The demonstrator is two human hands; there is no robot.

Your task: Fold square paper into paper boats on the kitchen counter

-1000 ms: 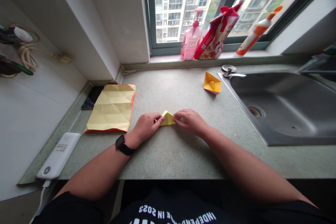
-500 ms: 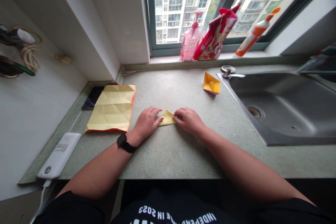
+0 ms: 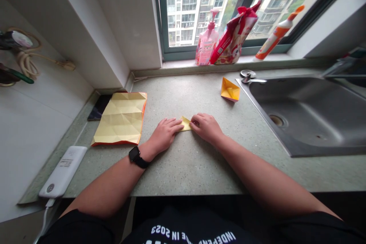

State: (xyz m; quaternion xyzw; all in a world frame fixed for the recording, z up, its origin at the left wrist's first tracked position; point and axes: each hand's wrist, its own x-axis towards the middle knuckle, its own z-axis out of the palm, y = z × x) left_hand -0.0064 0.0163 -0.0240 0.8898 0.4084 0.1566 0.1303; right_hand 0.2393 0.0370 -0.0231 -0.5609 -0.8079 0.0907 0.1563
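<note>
A small piece of yellow folded paper (image 3: 185, 123) lies on the counter between my hands, with a peak at its far side. My left hand (image 3: 165, 134) rests flat over its left end, fingers stretched out and pointing right. At the right end my right hand (image 3: 206, 126) has its fingers curled and pinched on the paper's edge. Both hands cover parts of the paper, so its whole outline is hidden. On my left wrist is a black watch (image 3: 134, 154).
Creased yellow sheets (image 3: 120, 119) with red edges lie left, partly over a dark flat device (image 3: 99, 108). A white power bank (image 3: 63, 171) sits near the front left. An orange folded paper shape (image 3: 230, 90) stands near the sink (image 3: 317, 122). Bottles and a red bag (image 3: 236, 38) line the sill.
My left hand has slid a little right and flattened onto the paper's left end. The paper and my right hand have shifted slightly away from me.
</note>
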